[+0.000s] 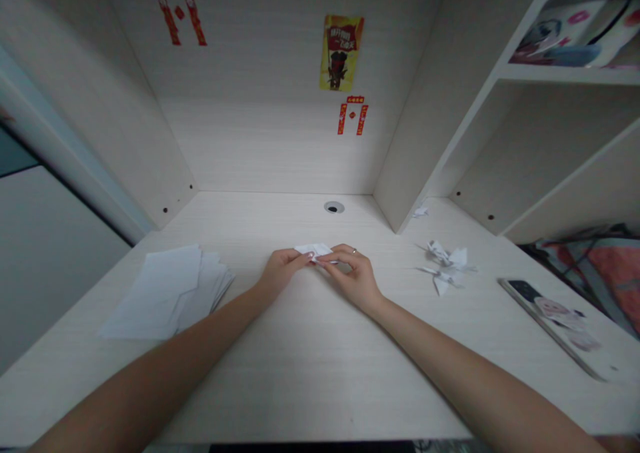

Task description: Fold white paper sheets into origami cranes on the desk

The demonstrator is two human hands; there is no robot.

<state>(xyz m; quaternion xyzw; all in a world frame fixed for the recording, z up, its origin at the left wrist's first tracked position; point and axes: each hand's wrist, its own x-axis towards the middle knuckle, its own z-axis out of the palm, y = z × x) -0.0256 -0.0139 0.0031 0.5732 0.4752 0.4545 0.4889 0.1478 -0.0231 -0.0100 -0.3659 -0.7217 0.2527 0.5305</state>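
A small folded piece of white paper is held between my two hands, just above or on the middle of the desk. My left hand pinches its left side, thumb on the near edge. From the right, my right hand grips the paper with thumb and fingertips; a ring shows on one finger. The fingers hide part of the folds. Off to the right lie several folded paper cranes. A stack of white paper sheets rests left of my left forearm.
A phone in a decorated case lies at the right. Behind my hands is a round cable hole in the desk. An upright partition and shelves stand at the right. Red and yellow stickers are on the back panel.
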